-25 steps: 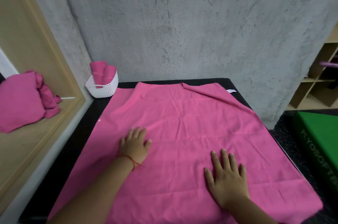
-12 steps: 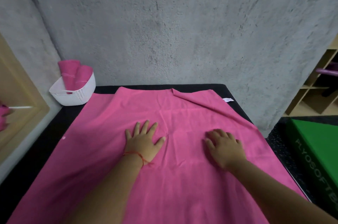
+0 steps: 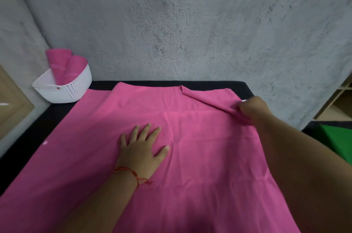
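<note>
Pink towel (image 3: 190,137) lies spread under both hands: left hand (image 3: 141,151) presses flat, fingers splayed, while right hand (image 3: 251,109) pinches its folded far corner.

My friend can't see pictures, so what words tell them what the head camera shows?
A person's left hand presses flat on a big pink cloth spread over a black table, while the right hand pinches its folded-over far right corner. A white basket holding two rolled pink cloths stands at the far left.
</note>
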The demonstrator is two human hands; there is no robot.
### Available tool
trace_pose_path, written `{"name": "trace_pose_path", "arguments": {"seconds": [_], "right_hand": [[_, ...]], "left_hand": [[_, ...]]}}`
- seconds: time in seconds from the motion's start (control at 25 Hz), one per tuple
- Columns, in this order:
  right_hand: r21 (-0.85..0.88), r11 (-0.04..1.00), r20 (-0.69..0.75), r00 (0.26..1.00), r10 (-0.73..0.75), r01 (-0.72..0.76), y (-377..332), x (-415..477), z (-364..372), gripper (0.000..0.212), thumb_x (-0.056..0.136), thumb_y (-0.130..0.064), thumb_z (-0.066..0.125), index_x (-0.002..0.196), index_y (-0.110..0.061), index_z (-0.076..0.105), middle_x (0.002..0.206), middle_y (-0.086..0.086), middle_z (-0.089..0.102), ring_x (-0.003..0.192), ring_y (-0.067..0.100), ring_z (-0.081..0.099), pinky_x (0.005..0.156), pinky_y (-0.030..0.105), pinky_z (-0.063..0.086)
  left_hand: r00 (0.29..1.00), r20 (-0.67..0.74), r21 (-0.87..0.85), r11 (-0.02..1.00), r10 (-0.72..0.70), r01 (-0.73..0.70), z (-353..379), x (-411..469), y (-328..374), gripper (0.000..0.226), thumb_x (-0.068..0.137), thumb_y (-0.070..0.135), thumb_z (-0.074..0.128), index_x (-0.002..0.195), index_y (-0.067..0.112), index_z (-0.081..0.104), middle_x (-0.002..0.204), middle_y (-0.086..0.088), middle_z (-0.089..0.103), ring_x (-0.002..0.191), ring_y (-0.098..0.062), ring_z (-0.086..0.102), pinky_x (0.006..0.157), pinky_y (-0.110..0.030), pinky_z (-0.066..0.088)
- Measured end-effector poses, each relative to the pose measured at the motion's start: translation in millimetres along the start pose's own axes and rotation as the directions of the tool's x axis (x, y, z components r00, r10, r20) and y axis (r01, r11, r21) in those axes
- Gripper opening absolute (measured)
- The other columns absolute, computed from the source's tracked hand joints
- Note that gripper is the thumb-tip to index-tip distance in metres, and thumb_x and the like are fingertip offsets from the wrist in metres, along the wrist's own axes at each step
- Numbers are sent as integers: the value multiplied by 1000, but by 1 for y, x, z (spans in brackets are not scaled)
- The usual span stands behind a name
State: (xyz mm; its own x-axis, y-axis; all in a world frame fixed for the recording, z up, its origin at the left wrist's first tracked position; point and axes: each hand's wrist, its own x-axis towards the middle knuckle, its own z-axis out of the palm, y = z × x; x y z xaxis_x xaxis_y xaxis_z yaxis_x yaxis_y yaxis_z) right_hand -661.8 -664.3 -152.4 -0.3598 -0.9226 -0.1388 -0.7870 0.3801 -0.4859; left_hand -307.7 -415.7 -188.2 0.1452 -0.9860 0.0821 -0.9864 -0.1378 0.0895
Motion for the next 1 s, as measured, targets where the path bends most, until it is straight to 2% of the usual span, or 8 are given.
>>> {"name": "trace_pose_path", "arguments": {"seconds": [0.12, 0.32, 0.52, 0.64, 0.72, 0.84, 0.92, 1.0], "right_hand": [[41, 998, -61, 997, -45, 47, -7, 18, -9, 33, 82, -33, 68, 100, -6, 73, 97, 19, 74, 91, 37, 74, 87, 45, 62], [27, 997, -325, 944, -61, 73, 1, 40, -44, 29, 94, -23, 55, 116, -11, 70, 122, 23, 70, 116, 43, 67, 99, 49, 54], [-4, 978, -237, 950, -204, 209, -6, -4, -18, 44, 92, -29, 57, 135, -20, 60, 135, 17, 61, 122, 42, 62, 101, 52, 50], [-151, 909, -70, 913, -403, 389, -16, -53, 16, 56, 98, -55, 52, 149, -30, 50, 153, 10, 49, 135, 41, 51, 108, 56, 43], [-271, 868, 61, 907, -417, 417, -8, -71, 36, 74, 94, -78, 38, 158, -41, 34, 166, 1, 35, 147, 39, 39, 116, 59, 34], [-307, 879, 55, 929, -366, 365, 15, -77, 41, 97, 85, -96, 19, 166, -42, 10, 176, 2, 14, 158, 40, 21, 124, 61, 19], [-313, 890, 46, 942, -334, 331, 24, -78, 33, 105, 83, -99, 16, 168, -39, 0, 178, 4, 5, 160, 42, 14, 127, 61, 13], [-358, 877, 69, 946, -317, 320, 29, -79, 29, 107, 80, -100, 10, 168, -41, 1, 178, 5, 4, 161, 41, 10, 128, 62, 11]], "left_hand": [[1000, -15, 17, 1000, 0, 0, 3, 2, 0, 80, 89, 82, 15, 161, 49, 9, 173, 17, 7, 160, -21, 5, 123, -62, 11], [1000, -24, 21, 1000, 2, -1, 4, 3, 0, 80, 88, 82, 16, 161, 50, 11, 173, 16, 8, 160, -21, 7, 123, -62, 12], [1000, 7, 14, 1000, -7, 7, 0, 1, 2, 79, 90, 81, 18, 162, 50, 6, 173, 17, 3, 160, -21, 3, 124, -61, 9], [999, 37, 5, 1000, 6, -6, -2, 0, 2, 79, 91, 81, 18, 162, 50, 1, 173, 17, -1, 160, -22, -1, 124, -63, 7], [997, 68, -2, 1000, 24, -24, -3, 1, 2, 78, 92, 81, 18, 161, 52, -4, 173, 17, -5, 160, -23, -5, 123, -65, 5], [988, 137, -14, 997, 75, -74, -8, -4, 4, 77, 92, 82, 17, 159, 55, -10, 172, 19, -10, 160, -24, -12, 122, -68, 0], [977, 170, -40, 991, 130, -125, -11, -7, 8, 77, 91, 83, 19, 159, 56, -5, 172, 20, -6, 160, -24, -9, 123, -66, -1], [986, 79, -126, 983, 145, -134, -15, 6, 1, 74, 91, 79, 22, 159, 52, 21, 170, 19, 19, 158, -21, 15, 126, -56, 13]]}}
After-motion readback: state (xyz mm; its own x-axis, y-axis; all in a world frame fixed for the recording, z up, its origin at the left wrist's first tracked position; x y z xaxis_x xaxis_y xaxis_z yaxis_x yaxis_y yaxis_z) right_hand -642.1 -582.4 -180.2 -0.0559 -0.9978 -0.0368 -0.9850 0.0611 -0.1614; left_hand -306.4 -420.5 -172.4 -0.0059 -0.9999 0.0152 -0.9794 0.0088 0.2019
